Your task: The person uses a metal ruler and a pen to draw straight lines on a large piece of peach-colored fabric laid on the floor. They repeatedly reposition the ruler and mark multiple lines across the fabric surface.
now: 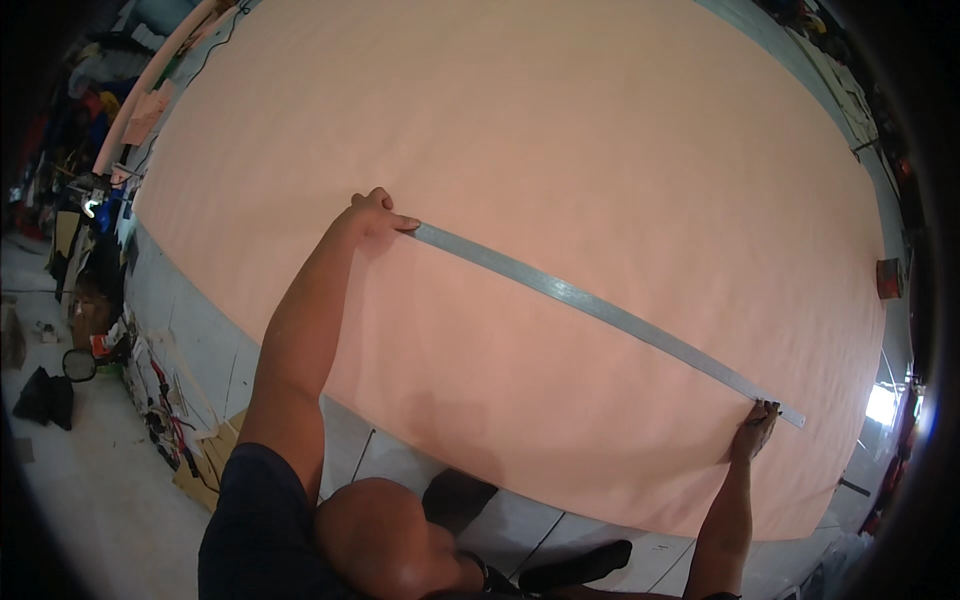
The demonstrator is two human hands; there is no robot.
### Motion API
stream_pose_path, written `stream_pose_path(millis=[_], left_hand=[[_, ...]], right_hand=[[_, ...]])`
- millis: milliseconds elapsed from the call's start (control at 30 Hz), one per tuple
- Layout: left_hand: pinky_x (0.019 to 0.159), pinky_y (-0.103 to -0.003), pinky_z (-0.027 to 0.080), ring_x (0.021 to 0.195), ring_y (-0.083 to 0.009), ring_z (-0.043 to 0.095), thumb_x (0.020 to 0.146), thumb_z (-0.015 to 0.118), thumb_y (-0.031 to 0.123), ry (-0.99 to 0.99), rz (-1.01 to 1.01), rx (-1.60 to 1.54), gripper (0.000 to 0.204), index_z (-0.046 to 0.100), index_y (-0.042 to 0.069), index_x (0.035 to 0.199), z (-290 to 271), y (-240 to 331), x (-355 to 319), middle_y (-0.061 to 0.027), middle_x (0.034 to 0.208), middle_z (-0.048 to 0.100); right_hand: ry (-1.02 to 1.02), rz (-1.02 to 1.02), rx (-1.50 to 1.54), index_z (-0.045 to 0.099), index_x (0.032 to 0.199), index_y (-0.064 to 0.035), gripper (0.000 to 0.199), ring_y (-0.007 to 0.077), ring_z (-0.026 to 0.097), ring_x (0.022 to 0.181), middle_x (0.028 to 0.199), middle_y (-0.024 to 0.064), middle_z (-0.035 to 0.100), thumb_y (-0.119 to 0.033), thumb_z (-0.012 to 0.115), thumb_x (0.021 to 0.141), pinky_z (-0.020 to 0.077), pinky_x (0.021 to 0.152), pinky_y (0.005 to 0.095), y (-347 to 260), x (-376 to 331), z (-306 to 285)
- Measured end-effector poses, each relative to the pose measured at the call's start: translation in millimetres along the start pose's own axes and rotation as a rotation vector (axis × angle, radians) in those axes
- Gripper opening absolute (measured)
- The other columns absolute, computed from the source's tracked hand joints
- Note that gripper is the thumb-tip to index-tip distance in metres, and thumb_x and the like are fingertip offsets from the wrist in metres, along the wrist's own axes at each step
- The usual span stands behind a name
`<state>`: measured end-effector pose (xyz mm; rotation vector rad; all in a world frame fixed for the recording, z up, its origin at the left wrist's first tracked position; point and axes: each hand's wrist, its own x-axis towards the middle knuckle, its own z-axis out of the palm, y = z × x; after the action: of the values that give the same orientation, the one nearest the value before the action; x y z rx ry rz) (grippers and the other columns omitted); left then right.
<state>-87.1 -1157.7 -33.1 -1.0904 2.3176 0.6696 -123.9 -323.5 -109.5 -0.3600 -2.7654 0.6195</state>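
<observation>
Noting a long metal ruler (560, 288) flat and aslant on the peach sheet (560, 130), nearer the near edge than the far. Our left hand (378, 214) sets a thumb on the left end, fingers part-curled; our right hand (757, 434) has fingertips on it, just short of the other end. Whether either hand grasps it, we cannot tell. Sheet's right edge: one small reddish-brown tin (889, 279), contents unclear to us.

A short dark sleeve (255, 520), perhaps navy, ends above the left elbow (293, 385).
</observation>
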Motion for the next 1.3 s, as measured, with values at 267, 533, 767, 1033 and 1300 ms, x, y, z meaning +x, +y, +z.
stream_pose_path(millis=[267, 533, 767, 1033, 1300], left_hand=[[0.097, -0.043, 0.051, 0.120, -0.0356, 0.055, 0.059, 0.093, 0.059, 0.027, 0.014, 0.060, 0.097, 0.053, 0.006, 0.130, 1.0, 7.8, 5.6, -0.0197, 0.134, 0.046], [0.101, -0.047, 0.049, 0.126, -0.0394, 0.054, 0.063, 0.090, 0.061, 0.003, 0.059, 0.124, 0.105, 0.048, 0.000, 0.137, -4.8, 27.1, -1.2, -0.0238, 0.140, 0.045], [0.098, -0.045, 0.053, 0.125, -0.0395, 0.058, 0.066, 0.090, 0.054, 0.043, 0.021, 0.130, 0.101, 0.050, -0.003, 0.138, -5.1, 8.8, -6.4, -0.0256, 0.138, 0.052], [0.090, -0.044, 0.054, 0.120, -0.0333, 0.060, 0.069, 0.090, 0.048, 0.129, 0.170, 0.083, 0.082, 0.059, -0.001, 0.127, -6.6, 8.4, -26.9, -0.0211, 0.125, 0.059], [0.098, -0.051, 0.052, 0.128, -0.0360, 0.056, 0.070, 0.088, 0.050, 0.026, 0.132, 0.145, 0.094, 0.051, 0.001, 0.140, -10.1, 4.6, -23.2, -0.0196, 0.139, 0.050]], right_hand=[[-0.008, -0.039, -0.074, 0.046, 0.142, 0.0073, 0.054, 0.0390, 0.055, 0.128, 0.137, 0.0259, 0.057, -0.031, 0.056, 0.106, 0.0457, 0.106, 0.0447, 8.3, 7.2, -6.6], [0.212, -0.251, 0.300, 0.054, 0.136, 0.0018, 0.037, 0.0288, 0.054, 0.126, 0.136, 0.0168, 0.057, -0.022, 0.049, 0.108, 0.0425, 0.108, 0.0378, -80.6, 26.5, 20.9], [-0.702, -0.442, 0.806, 0.063, 0.131, -0.0020, 0.029, 0.0180, 0.069, 0.103, 0.108, 0.0106, 0.071, -0.013, 0.061, 0.104, 0.0557, 0.086, 0.0328, -420.0, -122.6, 92.4], [-0.951, -0.442, 0.904, 0.069, 0.118, -0.0008, 0.024, 0.0200, 0.071, 0.103, 0.112, 0.0117, 0.074, -0.014, 0.069, 0.099, 0.0570, 0.083, 0.0324, -563.5, -198.4, 159.1], [-0.821, -0.668, 0.890, 0.071, 0.114, -0.0009, 0.021, 0.0287, 0.073, 0.104, 0.111, 0.0167, 0.074, -0.010, 0.068, 0.095, 0.0584, 0.085, 0.0369, -589.2, -218.3, 182.1]])
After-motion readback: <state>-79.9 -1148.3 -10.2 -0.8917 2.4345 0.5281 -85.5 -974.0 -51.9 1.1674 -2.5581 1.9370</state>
